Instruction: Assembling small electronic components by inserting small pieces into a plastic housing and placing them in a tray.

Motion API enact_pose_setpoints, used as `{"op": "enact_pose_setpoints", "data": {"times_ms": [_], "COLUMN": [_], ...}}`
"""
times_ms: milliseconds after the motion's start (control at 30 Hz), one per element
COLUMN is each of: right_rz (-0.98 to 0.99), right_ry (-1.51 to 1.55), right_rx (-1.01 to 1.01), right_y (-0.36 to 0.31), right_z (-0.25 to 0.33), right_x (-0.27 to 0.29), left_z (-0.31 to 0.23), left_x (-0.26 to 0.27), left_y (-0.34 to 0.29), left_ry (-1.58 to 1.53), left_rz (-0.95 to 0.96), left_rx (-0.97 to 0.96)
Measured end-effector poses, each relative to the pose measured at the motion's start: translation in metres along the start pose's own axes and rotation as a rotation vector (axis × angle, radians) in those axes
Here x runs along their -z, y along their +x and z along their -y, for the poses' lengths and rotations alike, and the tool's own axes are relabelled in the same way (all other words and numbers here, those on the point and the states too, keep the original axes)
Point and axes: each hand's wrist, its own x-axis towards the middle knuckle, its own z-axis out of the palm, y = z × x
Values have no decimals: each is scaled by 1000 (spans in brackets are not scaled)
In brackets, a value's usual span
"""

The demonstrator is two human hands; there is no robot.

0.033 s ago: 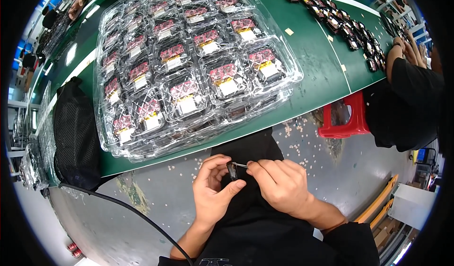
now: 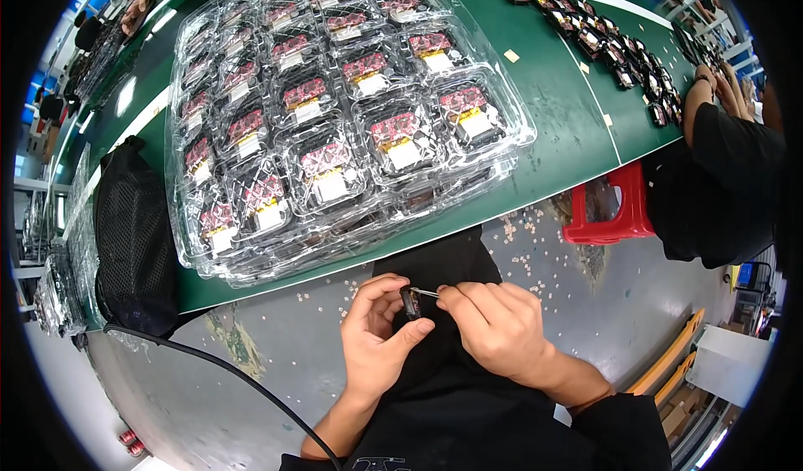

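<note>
My left hand point(image 2: 381, 337) grips a small black electronic device point(image 2: 412, 304) by its edges, between fingertips and thumb. The device is tilted on edge, so little of its inner face shows. In my right hand point(image 2: 493, 325) a thin metal tool point(image 2: 426, 293) is pinched, its tip touching or just beside the upper part of the device. Whether it is tweezers or another tool, I cannot tell. Both hands are over my lap, in front of the green table point(image 2: 552, 128). Stacked clear plastic trays point(image 2: 523, 128) on it hold rows of black devices with red circuit boards and white blocks.
A black mesh bag point(image 2: 134, 228) lies at the table's left, with a black cable point(image 2: 242, 379) curving down from it. Several more devices point(image 2: 615, 53) are spread at the far right. There a co-worker point(image 2: 719, 178) sits near a red stool point(image 2: 611, 207).
</note>
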Motion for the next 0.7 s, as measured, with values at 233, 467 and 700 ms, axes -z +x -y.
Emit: {"op": "enact_pose_setpoints", "data": {"times_ms": [233, 467, 700], "right_rz": [-90, -103, -143], "right_ry": [378, 176, 159], "right_rx": [-126, -30, 33], "right_y": [-4, -6, -5], "right_z": [-10, -12, -17], "right_x": [-18, -23, -25], "left_z": [2, 5, 4], "left_x": [7, 9, 9], "left_y": [2, 4, 4], "left_ry": [-285, -292, -298], "left_rz": [29, 22, 30], "left_rx": [157, 158, 179]}}
